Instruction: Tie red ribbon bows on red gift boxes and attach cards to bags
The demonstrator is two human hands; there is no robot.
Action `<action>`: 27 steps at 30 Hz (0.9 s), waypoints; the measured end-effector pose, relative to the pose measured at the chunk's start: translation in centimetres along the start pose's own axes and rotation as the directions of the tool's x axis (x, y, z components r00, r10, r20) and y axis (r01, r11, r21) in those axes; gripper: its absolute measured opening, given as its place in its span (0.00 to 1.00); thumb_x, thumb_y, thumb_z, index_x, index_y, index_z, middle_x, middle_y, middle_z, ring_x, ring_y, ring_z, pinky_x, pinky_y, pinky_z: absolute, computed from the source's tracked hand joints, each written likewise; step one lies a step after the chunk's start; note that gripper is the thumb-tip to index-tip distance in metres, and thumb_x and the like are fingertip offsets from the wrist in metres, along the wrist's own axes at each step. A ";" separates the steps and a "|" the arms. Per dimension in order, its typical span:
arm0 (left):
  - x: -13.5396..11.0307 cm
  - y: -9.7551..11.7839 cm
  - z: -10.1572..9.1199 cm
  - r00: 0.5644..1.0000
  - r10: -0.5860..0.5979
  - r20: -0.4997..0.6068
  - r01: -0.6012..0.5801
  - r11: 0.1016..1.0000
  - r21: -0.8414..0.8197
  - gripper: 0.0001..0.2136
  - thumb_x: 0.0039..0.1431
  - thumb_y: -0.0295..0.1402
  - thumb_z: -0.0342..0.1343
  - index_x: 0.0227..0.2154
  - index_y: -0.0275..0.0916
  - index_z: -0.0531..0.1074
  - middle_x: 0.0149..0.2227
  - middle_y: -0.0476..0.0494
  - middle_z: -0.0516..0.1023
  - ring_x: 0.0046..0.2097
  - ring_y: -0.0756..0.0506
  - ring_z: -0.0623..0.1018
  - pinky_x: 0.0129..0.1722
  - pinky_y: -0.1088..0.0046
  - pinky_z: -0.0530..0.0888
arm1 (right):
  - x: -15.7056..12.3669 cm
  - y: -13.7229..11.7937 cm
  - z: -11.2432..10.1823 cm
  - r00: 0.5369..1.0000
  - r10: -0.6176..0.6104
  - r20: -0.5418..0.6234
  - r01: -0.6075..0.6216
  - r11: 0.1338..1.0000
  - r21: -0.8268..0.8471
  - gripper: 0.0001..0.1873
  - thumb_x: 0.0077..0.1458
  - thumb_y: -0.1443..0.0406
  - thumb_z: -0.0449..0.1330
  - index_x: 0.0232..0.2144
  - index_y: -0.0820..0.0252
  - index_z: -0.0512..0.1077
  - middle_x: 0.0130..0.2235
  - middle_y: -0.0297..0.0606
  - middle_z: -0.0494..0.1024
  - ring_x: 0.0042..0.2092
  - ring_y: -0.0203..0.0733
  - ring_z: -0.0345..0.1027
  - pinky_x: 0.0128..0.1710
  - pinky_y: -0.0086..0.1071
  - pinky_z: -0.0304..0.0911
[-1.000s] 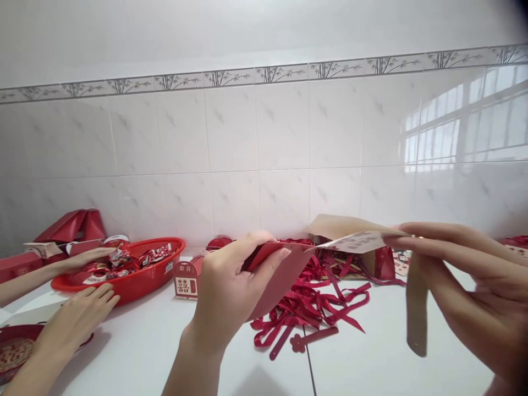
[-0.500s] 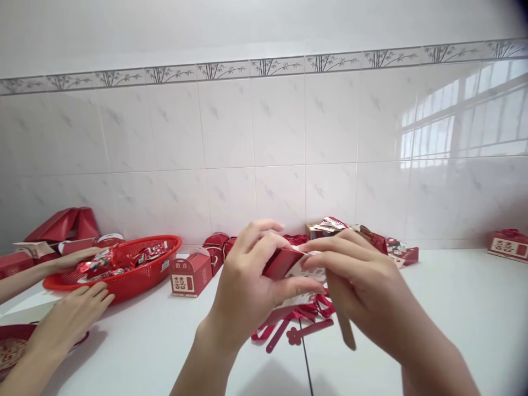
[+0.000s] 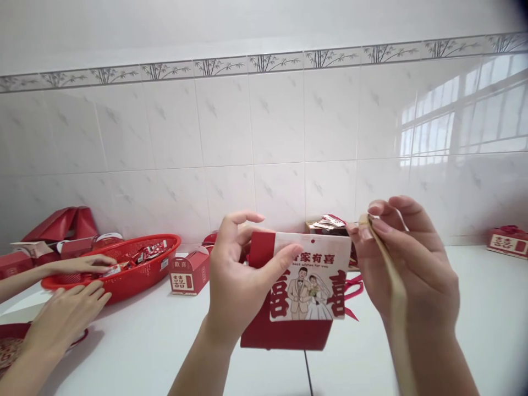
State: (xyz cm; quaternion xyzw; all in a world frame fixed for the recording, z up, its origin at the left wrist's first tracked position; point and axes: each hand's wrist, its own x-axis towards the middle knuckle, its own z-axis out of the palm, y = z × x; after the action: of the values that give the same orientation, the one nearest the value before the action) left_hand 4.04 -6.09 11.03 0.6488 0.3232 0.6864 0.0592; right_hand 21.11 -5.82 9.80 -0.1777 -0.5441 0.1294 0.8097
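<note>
My left hand point(image 3: 241, 280) grips a flat red gift box blank point(image 3: 305, 289) upright in front of me, thumb across its printed white panel with a bride-and-groom drawing and red characters. My right hand point(image 3: 406, 264) pinches the box's right edge together with a tan cardboard flap point(image 3: 394, 300) that hangs down past my wrist. Both hands are closed on the box above the white counter point(image 3: 474, 324).
Another person's two hands point(image 3: 78, 286) reach at a red basket of wrapped sweets point(image 3: 127, 264) at left. A folded red box point(image 3: 190, 272) stands beside it. More red boxes lie far left point(image 3: 61, 228) and far right point(image 3: 507, 242). A tiled wall backs the counter.
The box blank was turned from flat and edge-on to upright, its printed face now toward me. My right hand moved in from the right to pinch its edge. The view dipped slightly.
</note>
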 end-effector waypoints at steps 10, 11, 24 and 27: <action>-0.5 0.9 0.8 0.976 -0.162 0.146 0.191 0.960 -0.206 0.08 0.50 0.38 0.61 0.29 0.40 0.72 0.21 0.52 0.74 0.22 0.50 0.74 0.20 0.76 0.73 | -1.1 -0.3 1.7 0.999 -0.029 -0.024 0.027 0.998 -0.048 0.15 0.58 0.66 0.50 0.47 0.48 0.66 0.40 0.39 0.71 0.34 0.42 0.70 0.31 0.36 0.68; -0.6 1.0 1.0 0.973 -0.164 0.160 0.198 0.955 -0.222 0.08 0.51 0.38 0.60 0.29 0.40 0.71 0.21 0.52 0.74 0.22 0.51 0.73 0.20 0.76 0.73 | -1.0 -0.2 1.6 0.999 -0.051 -0.012 0.050 0.997 -0.066 0.15 0.58 0.66 0.50 0.46 0.48 0.66 0.39 0.39 0.72 0.34 0.42 0.70 0.31 0.37 0.68; -0.3 0.1 1.2 0.972 -0.030 0.231 0.074 0.980 -0.184 0.09 0.51 0.36 0.60 0.32 0.41 0.65 0.46 0.43 0.74 0.41 0.44 0.78 0.30 0.73 0.77 | -0.9 -0.4 1.2 0.991 -0.118 0.061 0.128 0.976 -0.178 0.16 0.58 0.68 0.47 0.45 0.47 0.66 0.39 0.38 0.70 0.32 0.39 0.70 0.30 0.36 0.68; -0.4 0.5 1.1 0.962 -0.085 0.260 0.141 0.969 -0.205 0.09 0.52 0.36 0.59 0.32 0.42 0.64 0.37 0.45 0.76 0.31 0.48 0.78 0.23 0.75 0.75 | -0.9 -0.5 1.3 0.998 -0.042 0.049 0.048 0.991 -0.124 0.17 0.58 0.68 0.47 0.48 0.47 0.65 0.41 0.39 0.70 0.30 0.37 0.69 0.29 0.35 0.68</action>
State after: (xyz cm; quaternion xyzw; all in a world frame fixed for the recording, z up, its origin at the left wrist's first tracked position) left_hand 5.34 -6.27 10.93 0.6996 0.2712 0.6267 0.2104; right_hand 19.56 -6.42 9.65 -0.2128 -0.5734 0.0807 0.7870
